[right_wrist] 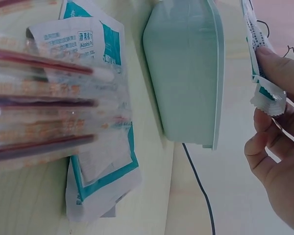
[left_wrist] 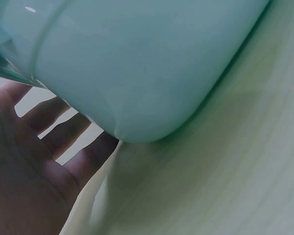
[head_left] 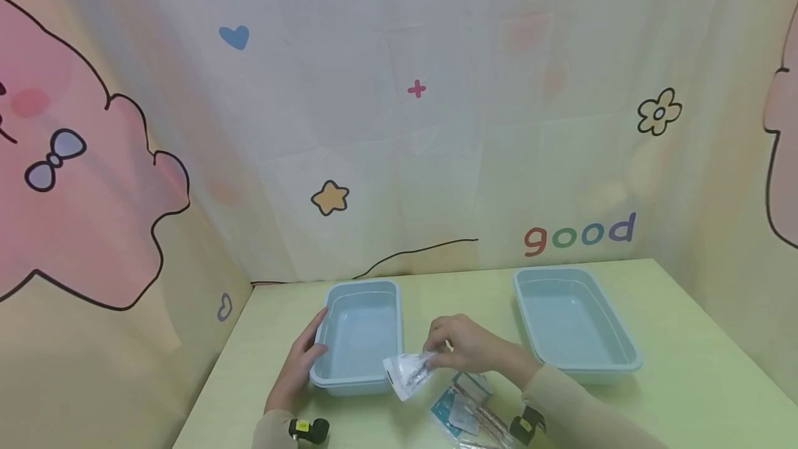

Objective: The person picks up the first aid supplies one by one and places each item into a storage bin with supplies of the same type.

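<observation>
My left hand [head_left: 299, 366] holds the left side of a light blue plastic tub [head_left: 364, 324], thumb over the rim. In the left wrist view its fingers [left_wrist: 63, 132] lie spread along the outer wall. My right hand [head_left: 464, 344] pinches a small white printed packet [head_left: 408, 374] by one end, over the near right rim of that tub. The right wrist view shows the packet's crimped end [right_wrist: 269, 100] with some teal print between thumb and fingers. Below on the table lie white-and-teal packets [right_wrist: 105, 178] and clear-wrapped swabs [right_wrist: 44, 103] with dark red sticks.
Another light blue tub [head_left: 570, 324] stands at the right, beyond my right forearm. The pale yellow table [head_left: 231, 380] ends at a printed cloth backdrop [head_left: 436, 179]. Each wrist carries a small black camera [head_left: 309, 429].
</observation>
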Demonstrator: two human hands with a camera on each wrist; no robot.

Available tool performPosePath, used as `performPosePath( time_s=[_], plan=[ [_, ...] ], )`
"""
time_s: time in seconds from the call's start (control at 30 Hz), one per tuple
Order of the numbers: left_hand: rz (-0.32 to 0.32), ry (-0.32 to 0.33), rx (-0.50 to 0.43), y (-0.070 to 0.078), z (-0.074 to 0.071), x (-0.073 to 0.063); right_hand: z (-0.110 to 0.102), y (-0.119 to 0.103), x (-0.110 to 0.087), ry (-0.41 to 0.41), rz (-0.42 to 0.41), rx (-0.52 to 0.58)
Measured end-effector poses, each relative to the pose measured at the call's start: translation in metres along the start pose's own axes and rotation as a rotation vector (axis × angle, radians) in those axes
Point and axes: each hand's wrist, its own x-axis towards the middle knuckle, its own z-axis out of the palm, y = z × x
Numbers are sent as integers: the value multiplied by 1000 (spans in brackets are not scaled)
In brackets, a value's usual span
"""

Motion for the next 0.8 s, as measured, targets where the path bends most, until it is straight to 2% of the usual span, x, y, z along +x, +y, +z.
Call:
performPosePath(
  time_s=[0.2, 0.63, 0.8],
  plan=[
    [3, -8, 10, -2, -1, 1, -1, -2, 4, 5, 25, 3],
    [19, -12, 9, 0, -2, 1, -4, -2, 16, 52, -11, 15],
    [43, -14, 19, -1, -2, 1, -2, -3, 19, 80, 17, 3]
  ],
)
